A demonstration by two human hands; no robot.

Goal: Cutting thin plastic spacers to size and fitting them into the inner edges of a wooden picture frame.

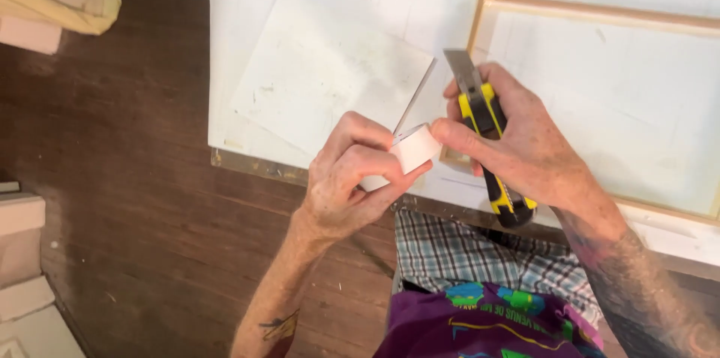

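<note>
Now your left hand [346,182] pinches small white foam block [415,148]; right hand [517,137], three o'clock, grips yellow-black utility knife [484,114], blade out; no cut visible yet.

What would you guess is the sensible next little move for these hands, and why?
Probably set the utility knife down first: the right hand holds it blade-out while its fingertips also pinch the small white block that the left hand holds.

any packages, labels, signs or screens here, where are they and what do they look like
No packages, signs or screens show.
Shirt print: bottom centre, on the person's purple shirt; green, blue and yellow shapes with lettering.
Small white block: held between both hands' fingers; no label visible.
</note>
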